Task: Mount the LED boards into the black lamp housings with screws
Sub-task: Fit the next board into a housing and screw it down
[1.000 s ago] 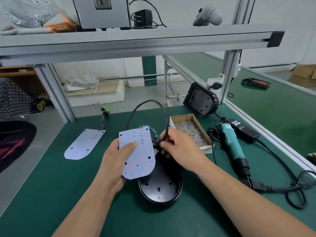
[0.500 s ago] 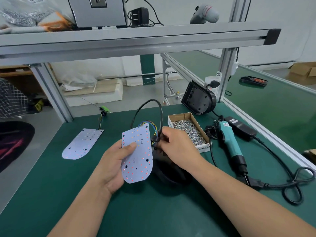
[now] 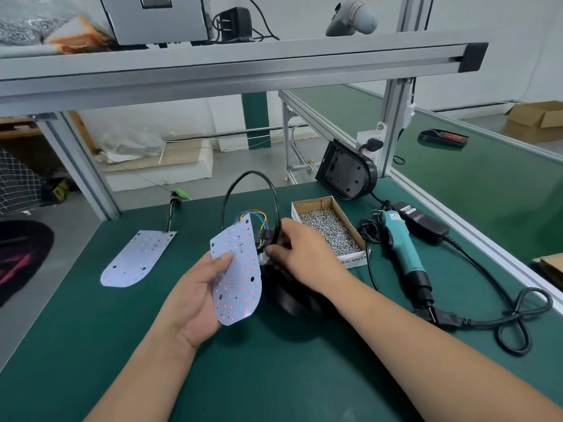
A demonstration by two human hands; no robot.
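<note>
Green bench (image 3: 274, 376), LED board (image 3: 236, 269) between hands (image 3: 195, 300) (image 3: 307, 254)

A metal shelf (image 3: 231, 68) above the green bench (image 3: 91, 345) bears a grey box (image 3: 155, 19), a black plug adapter (image 3: 233, 24) and a grey handheld gadget (image 3: 350, 18). A cardboard box (image 3: 536, 120) stands far right; a white foam slab (image 3: 158, 175) lies on the floor beyond the bench

Spare LED board (image 3: 138, 258) far left, screw box (image 3: 330, 231) behind hands, screwdriver (image 3: 402, 249) right of box
</note>
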